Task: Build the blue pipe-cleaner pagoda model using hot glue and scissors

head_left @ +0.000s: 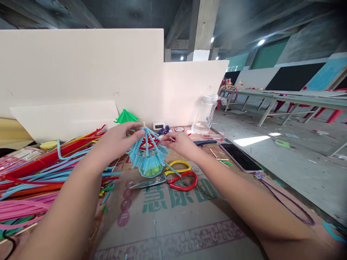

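Model [148, 160] is sitting between my hands: left hand [121, 139] curled, steadying its peak; right hand [181, 144] pinching something thin [170, 138], unclear what. Next move is probably calling for fine aim.

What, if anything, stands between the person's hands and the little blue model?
Nothing visible does. The left hand is at the blue model's top, and the right hand is close on its other side. The scissors lie below the hands, out of the way.
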Demonstrator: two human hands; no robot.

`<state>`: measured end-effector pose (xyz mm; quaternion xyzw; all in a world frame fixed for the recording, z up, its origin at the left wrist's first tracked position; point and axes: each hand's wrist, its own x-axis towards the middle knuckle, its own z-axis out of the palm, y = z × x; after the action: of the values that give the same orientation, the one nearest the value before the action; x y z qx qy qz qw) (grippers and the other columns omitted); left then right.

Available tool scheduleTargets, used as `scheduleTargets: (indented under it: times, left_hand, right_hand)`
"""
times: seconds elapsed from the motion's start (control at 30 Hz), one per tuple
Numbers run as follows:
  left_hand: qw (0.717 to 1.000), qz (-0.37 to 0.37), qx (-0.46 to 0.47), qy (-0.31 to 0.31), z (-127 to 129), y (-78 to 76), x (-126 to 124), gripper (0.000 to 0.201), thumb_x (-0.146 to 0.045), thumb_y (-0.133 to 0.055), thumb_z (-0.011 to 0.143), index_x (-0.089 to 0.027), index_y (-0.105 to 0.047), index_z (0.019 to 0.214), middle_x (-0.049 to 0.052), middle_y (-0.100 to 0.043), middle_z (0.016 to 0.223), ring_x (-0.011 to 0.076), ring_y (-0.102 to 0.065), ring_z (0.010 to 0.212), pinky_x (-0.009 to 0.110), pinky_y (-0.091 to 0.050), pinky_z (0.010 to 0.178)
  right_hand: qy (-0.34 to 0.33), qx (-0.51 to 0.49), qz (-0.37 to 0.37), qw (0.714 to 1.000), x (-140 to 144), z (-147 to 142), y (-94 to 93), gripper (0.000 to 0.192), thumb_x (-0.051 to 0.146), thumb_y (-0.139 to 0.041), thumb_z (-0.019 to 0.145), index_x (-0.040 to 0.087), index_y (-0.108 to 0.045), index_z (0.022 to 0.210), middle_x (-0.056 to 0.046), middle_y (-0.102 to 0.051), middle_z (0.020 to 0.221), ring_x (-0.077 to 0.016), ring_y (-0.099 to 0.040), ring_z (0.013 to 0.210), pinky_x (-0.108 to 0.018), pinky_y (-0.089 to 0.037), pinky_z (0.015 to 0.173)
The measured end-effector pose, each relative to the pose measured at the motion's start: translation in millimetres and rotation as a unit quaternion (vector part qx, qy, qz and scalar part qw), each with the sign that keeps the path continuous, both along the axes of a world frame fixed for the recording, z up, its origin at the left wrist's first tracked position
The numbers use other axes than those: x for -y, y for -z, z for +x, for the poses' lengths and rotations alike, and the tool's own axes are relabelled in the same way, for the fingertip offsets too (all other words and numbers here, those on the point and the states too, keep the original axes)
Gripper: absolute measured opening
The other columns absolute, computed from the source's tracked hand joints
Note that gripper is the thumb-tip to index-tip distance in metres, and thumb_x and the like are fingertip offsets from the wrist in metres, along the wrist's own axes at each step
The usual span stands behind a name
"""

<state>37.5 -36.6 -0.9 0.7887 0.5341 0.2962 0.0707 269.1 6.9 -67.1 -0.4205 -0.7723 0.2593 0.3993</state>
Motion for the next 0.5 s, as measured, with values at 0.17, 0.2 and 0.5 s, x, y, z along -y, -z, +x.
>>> scheduleTargets:
  times: [0.17, 0.2, 0.5]
  left_hand:
    - [1.000, -0.017, -0.011, 0.016, 6, 6.0, -2, 0.060, -0.063, -0.048, 0.087, -0.022, -0.061, 0.128, 0.009, -0.067, 0.125, 0.0296, -0.064, 0.109, 0.037, -0.052, 0.084]
    - [1.000, -0.016, -0.012, 0.017, 7, 6.1, -2, 0.059, -0.062, -0.047, 0.087, -0.021, -0.061, 0.128, 0.009, -0.068, 0.124, 0.0296, -0.064, 0.110, 0.037, -0.052, 0.084]
    - [1.000, -0.021, -0.021, 0.007, 10, 4.4, 0, 0.058, -0.061, -0.047, 0.087, -0.021, -0.062, 0.126, 0.009, -0.069, 0.121, 0.0292, -0.065, 0.106, 0.037, -0.051, 0.085]
  right_hand:
    - [-0.056, 0.043, -0.007, 0.997, 7, 6, -9.6, 0.008, 0.019, -0.060, 0.079, 0.016, -0.066, 0.077, -0.001, -0.067, 0.074, -0.0152, -0.060, 0.072, -0.026, -0.042, 0.065]
    - [-0.065, 0.061, -0.016, 0.996, 9, 9, -13.3, 0.008, 0.019, -0.059, 0.079, 0.016, -0.066, 0.076, 0.000, -0.066, 0.072, -0.0152, -0.060, 0.071, -0.025, -0.042, 0.065]
    - [-0.007, 0.047, 0.043, 0.998, 13, 10, -24.5, 0.023, 0.037, -0.062, 0.083, 0.015, -0.070, 0.083, 0.001, -0.061, 0.070, -0.0133, -0.051, 0.067, -0.025, -0.033, 0.059]
